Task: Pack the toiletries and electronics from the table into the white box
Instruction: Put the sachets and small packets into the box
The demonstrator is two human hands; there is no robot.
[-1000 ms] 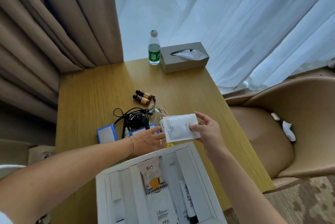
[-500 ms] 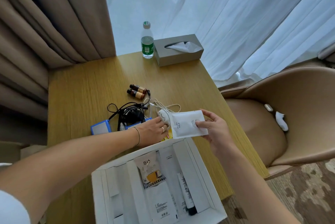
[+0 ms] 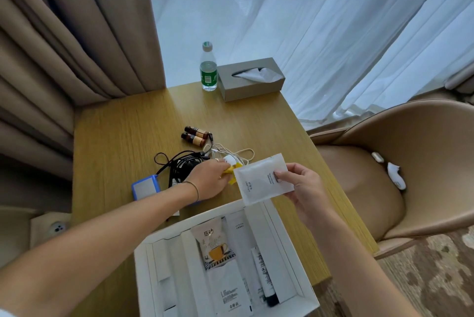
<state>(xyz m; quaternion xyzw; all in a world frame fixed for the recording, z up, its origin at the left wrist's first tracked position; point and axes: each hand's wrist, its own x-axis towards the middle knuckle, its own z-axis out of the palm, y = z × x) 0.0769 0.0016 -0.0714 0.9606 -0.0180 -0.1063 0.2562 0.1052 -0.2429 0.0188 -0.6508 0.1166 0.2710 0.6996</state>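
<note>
White sachet [image 3: 261,180] pinched flat by right hand [image 3: 301,188] fingers just above white box [image 3: 305,268]; left hand [image 3: 209,179] fingers closed on yellow item [image 3: 232,175]. Best lowered level into free slot below.

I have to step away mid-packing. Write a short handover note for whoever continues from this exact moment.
Right hand: holds a white sachet above the far edge of the white box.
Left hand: on the table, pinching a yellow packet.
Done: coffee sachet, dark-capped tube and white packets are in the box.
Left: two amber vials, black cable bundle, white cable, blue box.
</note>
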